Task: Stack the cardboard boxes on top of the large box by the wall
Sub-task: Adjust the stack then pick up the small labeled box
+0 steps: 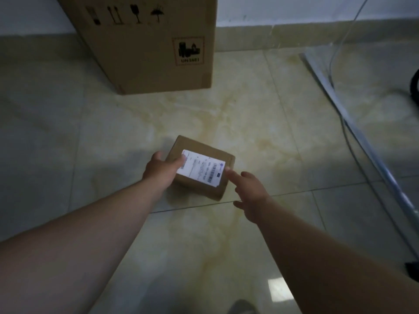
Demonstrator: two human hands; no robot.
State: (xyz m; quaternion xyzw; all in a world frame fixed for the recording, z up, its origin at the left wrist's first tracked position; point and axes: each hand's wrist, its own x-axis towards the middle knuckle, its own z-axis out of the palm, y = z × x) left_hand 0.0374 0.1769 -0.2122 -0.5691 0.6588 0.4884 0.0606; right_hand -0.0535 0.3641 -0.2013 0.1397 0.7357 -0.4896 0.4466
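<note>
A small brown cardboard box (201, 152) with a white shipping label lies on the tiled floor in the middle of the view. My left hand (162, 168) clasps its left side, thumb on the label and fingers around the far edge. My right hand (251, 196) is at the box's right side with fingers spread; its index fingertip touches the top right edge. The large cardboard box (147, 48), printed with handling symbols, stands against the white wall at the top; its top is out of view.
Glossy beige marble-pattern floor tiles (204, 245) surround the boxes. A metal rail or pole (362, 137) with thin cables runs diagonally along the right side. A dark object (416, 82) sits at the right edge.
</note>
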